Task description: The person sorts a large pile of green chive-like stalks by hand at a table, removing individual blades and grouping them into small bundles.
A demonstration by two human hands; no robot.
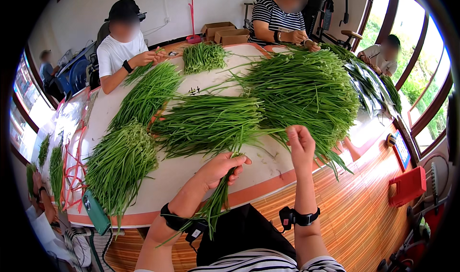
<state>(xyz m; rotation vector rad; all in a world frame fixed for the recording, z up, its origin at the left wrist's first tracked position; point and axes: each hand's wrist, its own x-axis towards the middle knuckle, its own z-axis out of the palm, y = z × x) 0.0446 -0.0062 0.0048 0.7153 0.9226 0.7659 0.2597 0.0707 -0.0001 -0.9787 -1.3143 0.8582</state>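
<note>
My left hand (224,167) is closed around a small bunch of garlic chives (223,191), whose green leaves hang down past my wrist. My right hand (301,144), raised to the right, pinches pale-green chive stalks (271,131) that stretch leftward from the fingertips. Just beyond my hands lies a loose pile of garlic chives (212,122) on the white table (248,160) with an orange border. A larger heap (298,85) rises behind my right hand. To the left, another thick stack (120,160) has its pale ends pointing away from me.
A green phone (96,212) lies at the table's near-left edge beside red ties (73,175). Other people sit around the table, several handling chives. More chive stacks (147,92) lie at left and far centre (203,58). A red plastic stool (408,186) stands right on the wooden floor.
</note>
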